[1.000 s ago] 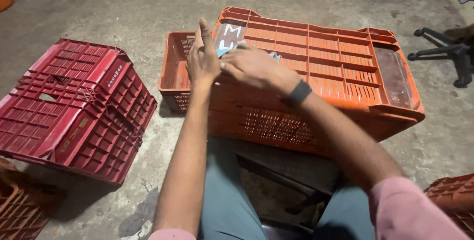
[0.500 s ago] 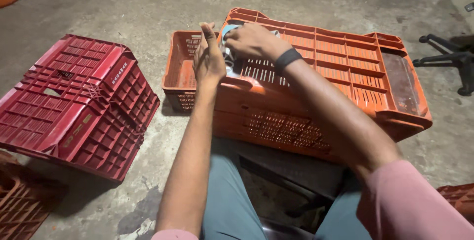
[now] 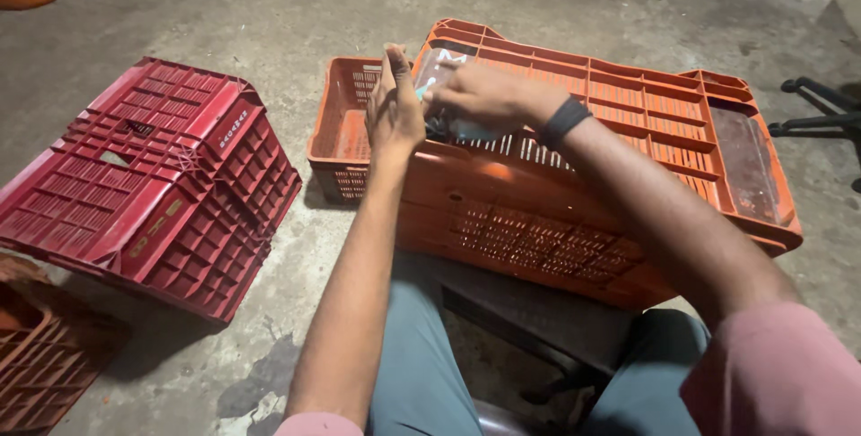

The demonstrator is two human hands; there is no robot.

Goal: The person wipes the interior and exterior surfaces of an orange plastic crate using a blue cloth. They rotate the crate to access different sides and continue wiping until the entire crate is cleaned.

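While the right hand (image 3: 480,95) pinches a small clear plastic piece (image 3: 446,66) between thumb and fingertips, its grip is narrow and closed on that piece, which sits at the near-left corner of the overturned orange crate (image 3: 592,167). Beside it the left hand (image 3: 395,113) stands edge-up, fingers straight and together, its palm against the same piece and the crate's edge; whether it truly clasps anything cannot be told. A dark wristband (image 3: 567,120) circles the right wrist.

Handling, as a judgement: the clear piece looks thin, light and flexible, probably slick, so a pinch at its free edge with a second hand steadying seems apt. By contrast the crate looks stiff and moderately light, best taken by its rim or slotted sides.

Farther out, a second orange crate (image 3: 345,126) lies partly under the first, a red crate (image 3: 152,185) rests upside-down on the concrete floor (image 3: 224,5) to the left, and part of a further crate (image 3: 36,355) shows at the lower left.

Compared with the frame one second earlier, the right hand has moved from lying flat over the corner to a raised pinch, and the clear piece is lifted slightly off the crate.
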